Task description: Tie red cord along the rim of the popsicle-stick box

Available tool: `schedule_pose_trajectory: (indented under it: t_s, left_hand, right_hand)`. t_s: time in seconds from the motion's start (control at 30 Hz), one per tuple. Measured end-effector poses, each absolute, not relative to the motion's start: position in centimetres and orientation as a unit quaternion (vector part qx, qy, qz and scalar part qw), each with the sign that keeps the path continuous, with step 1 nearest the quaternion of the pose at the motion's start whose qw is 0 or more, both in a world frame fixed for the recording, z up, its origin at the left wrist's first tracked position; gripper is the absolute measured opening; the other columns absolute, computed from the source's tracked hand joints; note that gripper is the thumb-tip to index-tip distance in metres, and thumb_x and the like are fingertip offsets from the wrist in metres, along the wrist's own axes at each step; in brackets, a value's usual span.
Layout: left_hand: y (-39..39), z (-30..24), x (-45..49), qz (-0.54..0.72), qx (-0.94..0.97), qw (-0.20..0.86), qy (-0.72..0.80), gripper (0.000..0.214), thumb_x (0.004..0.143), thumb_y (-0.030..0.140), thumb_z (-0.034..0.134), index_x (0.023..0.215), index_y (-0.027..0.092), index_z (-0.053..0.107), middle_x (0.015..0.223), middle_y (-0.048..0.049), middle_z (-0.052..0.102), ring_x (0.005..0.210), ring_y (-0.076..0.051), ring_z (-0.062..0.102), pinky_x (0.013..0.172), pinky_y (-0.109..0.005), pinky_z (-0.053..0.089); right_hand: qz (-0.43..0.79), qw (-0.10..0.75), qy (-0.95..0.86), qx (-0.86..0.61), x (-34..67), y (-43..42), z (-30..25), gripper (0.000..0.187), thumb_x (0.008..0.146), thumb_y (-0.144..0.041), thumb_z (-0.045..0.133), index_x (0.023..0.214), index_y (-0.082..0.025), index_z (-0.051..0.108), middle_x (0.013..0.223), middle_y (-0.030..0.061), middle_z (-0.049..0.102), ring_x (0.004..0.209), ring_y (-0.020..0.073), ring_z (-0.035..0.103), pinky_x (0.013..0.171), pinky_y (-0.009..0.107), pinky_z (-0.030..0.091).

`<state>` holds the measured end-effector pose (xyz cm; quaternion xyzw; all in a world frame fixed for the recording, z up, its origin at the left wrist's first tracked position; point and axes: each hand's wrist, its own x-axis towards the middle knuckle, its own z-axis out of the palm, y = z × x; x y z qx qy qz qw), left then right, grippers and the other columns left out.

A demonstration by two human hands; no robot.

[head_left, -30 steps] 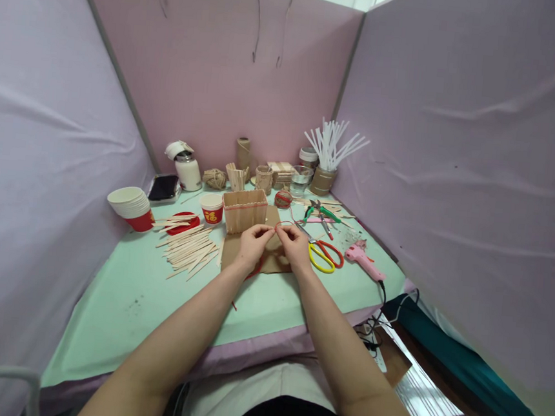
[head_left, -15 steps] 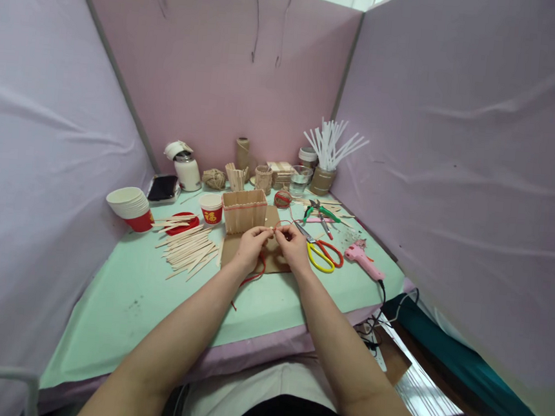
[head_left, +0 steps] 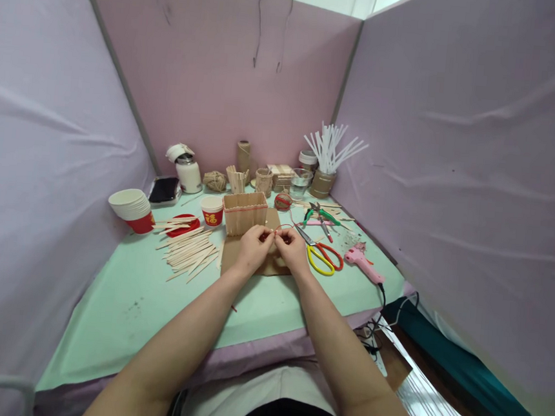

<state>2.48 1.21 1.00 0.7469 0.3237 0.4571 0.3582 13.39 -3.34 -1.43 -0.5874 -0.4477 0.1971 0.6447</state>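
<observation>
My left hand (head_left: 254, 248) and my right hand (head_left: 291, 248) meet fingertip to fingertip above a piece of brown cardboard (head_left: 230, 256). Both are closed in a pinch on red cord (head_left: 285, 225), which runs back toward a ball of red cord (head_left: 282, 201). What exactly lies between the fingertips is too small to make out. Just behind my left hand stands a box made of wooden craft sticks (head_left: 244, 215), with a red line along its upper edge. Scissors (head_left: 321, 254) with one yellow and one red handle lie right of my right hand.
Loose craft sticks (head_left: 189, 252), a red lid (head_left: 182, 225) and paper cups (head_left: 132, 208) lie to the left. On the right are green-handled pliers (head_left: 323, 215) and a pink glue gun (head_left: 364, 264) with its cable. Jars, twine (head_left: 214, 180) and white glue sticks (head_left: 328, 149) line the back.
The loose red cord end that hung below my left hand is now mostly out of sight, with only a tip showing by the forearm. My fingertips remain together.
</observation>
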Motion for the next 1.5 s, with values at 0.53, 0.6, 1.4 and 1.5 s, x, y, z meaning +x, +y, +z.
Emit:
schedule_pose_trajectory:
  t_s: [0.53,0.6,1.4,1.5]
  left_hand:
    - [2.5,0.3,2.6,0.276,0.452,0.789,0.313,0.013,0.062,0.025,0.061,0.061,0.014,0.054,0.054,0.0006,0.046,0.044,-0.006,0.034,0.039,-0.018,0.023]
    - [2.2,0.5,2.6,0.275,0.480,0.777,0.301,0.015,0.064,0.028,0.063,0.064,0.014,0.056,0.058,-0.0010,0.049,0.046,-0.006,0.036,0.039,-0.019,0.024]
    - [1.3,0.4,2.9,0.388,0.736,0.425,0.357,0.011,0.072,0.023,0.057,0.076,0.014,0.062,0.076,-0.0031,0.065,0.070,-0.014,0.056,0.068,-0.025,0.042]
    - [1.1,0.5,2.9,0.376,0.748,0.413,0.359,0.010,0.072,0.023,0.057,0.072,0.014,0.063,0.074,-0.0033,0.065,0.069,-0.014,0.056,0.067,-0.025,0.042]
  right_hand:
    - [0.125,0.633,-0.516,-0.563,12.6,-4.2,-0.5,0.009,0.072,-0.028,0.053,0.074,-0.021,0.056,0.080,0.0015,0.056,0.072,0.0140,0.051,0.066,0.027,0.042]
    - [0.187,0.670,-0.454,-0.557,12.8,-3.9,-0.6,0.012,0.071,-0.031,0.055,0.073,-0.020,0.055,0.074,0.0002,0.056,0.067,0.0135,0.052,0.063,0.026,0.042]
    - [0.269,0.688,-0.377,-0.559,13.8,-3.3,-1.4,0.023,0.070,-0.041,0.061,0.070,-0.018,0.060,0.067,-0.0005,0.060,0.064,0.0130,0.051,0.061,0.025,0.039]
    - [0.255,0.716,-0.337,-0.555,14.0,-3.2,-1.5,0.026,0.072,-0.044,0.057,0.069,-0.018,0.057,0.061,-0.0016,0.057,0.060,0.0127,0.050,0.057,0.025,0.038]
